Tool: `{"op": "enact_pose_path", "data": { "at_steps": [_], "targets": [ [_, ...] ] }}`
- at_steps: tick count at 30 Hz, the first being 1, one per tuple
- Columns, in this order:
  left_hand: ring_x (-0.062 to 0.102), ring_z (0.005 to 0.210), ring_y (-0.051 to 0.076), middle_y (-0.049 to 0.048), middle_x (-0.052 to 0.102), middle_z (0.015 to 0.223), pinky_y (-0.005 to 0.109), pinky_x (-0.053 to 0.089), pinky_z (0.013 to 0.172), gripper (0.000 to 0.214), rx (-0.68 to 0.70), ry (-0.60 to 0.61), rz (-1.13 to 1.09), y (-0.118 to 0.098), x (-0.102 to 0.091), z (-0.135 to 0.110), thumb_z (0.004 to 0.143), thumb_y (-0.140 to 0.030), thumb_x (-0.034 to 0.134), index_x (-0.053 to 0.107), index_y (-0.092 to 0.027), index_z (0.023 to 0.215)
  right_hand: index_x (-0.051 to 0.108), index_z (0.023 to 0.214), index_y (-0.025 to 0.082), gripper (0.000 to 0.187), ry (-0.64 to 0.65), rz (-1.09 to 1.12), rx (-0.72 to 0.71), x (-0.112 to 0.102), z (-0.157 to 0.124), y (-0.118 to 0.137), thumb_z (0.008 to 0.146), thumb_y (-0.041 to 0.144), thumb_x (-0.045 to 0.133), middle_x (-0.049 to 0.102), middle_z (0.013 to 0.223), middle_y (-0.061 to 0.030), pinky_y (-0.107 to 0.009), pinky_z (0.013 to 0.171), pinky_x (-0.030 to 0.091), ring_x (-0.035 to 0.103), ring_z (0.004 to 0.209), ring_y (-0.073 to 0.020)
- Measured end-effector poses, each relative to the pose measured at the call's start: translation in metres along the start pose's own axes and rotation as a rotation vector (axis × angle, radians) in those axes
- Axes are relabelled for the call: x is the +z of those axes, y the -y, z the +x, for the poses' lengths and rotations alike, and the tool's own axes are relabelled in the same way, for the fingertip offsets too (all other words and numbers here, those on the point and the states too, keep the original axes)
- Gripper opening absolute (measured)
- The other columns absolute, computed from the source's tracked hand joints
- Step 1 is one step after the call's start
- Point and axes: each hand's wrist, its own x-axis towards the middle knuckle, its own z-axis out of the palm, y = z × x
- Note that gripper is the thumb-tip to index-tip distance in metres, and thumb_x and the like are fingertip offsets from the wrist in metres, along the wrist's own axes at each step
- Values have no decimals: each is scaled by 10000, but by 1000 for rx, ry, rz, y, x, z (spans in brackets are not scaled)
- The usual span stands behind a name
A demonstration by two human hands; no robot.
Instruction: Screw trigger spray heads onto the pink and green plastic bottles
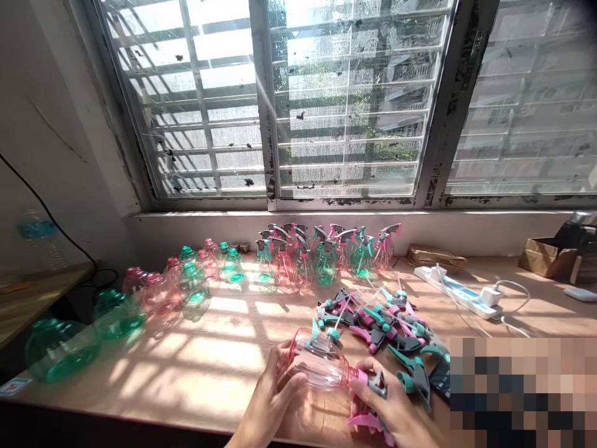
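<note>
A clear pink spray bottle lies sideways between my hands, just above the table's front part. My left hand is wrapped round its base end. At the neck, my right hand closes on a pink and grey trigger sprayer head, which sits at the bottle's mouth; whether it is screwed tight I cannot tell. Beyond and to the right lies a heap of loose trigger sprayer heads in pink, teal and grey. One teal and grey head rests close to my right hand.
Open pink and green bottles stand in rows at the left. Several bottles fitted with sprayer heads stand below the window. A power strip with plugged-in cables lies at the right, near a cardboard box. Pixelation covers the lower right corner.
</note>
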Motion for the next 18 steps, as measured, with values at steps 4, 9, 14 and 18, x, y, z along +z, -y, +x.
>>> {"op": "enact_pose_path", "data": {
  "at_steps": [4, 9, 14, 18],
  "targets": [
    [606, 1302, 371, 134, 600, 1433, 488, 484, 1123, 497, -50, -28, -23, -4, 2, -2, 838, -567, 752, 586, -259, 1191, 593, 942, 220, 528, -51, 11, 17, 1, 0, 1, 741, 667, 788, 675, 600, 23, -345, 558, 591, 683, 570, -216],
    [541, 1383, 356, 117, 550, 1502, 455, 469, 1141, 550, -65, -30, -37, -4, 1, -4, 869, -548, 731, 536, -295, 1316, 657, 928, 209, 509, -58, -30, -5, 0, -4, 15, 728, 654, 800, 672, 668, 12, -354, 604, 588, 684, 622, -223],
    [496, 1415, 359, 118, 553, 1515, 466, 445, 1161, 537, -4, -40, -11, -6, 2, -3, 875, -570, 704, 587, -278, 1311, 676, 865, 209, 469, -97, -74, -49, 0, -4, 13, 726, 637, 809, 634, 662, 25, -320, 600, 554, 634, 611, -191],
    [441, 1461, 348, 121, 488, 1577, 483, 395, 1199, 505, 90, -26, 6, -4, 1, -2, 923, -515, 666, 560, -284, 1360, 667, 878, 207, 485, -95, -55, -46, 1, -1, 2, 729, 650, 797, 614, 649, 33, -317, 565, 550, 622, 574, -183]
  ]
}}
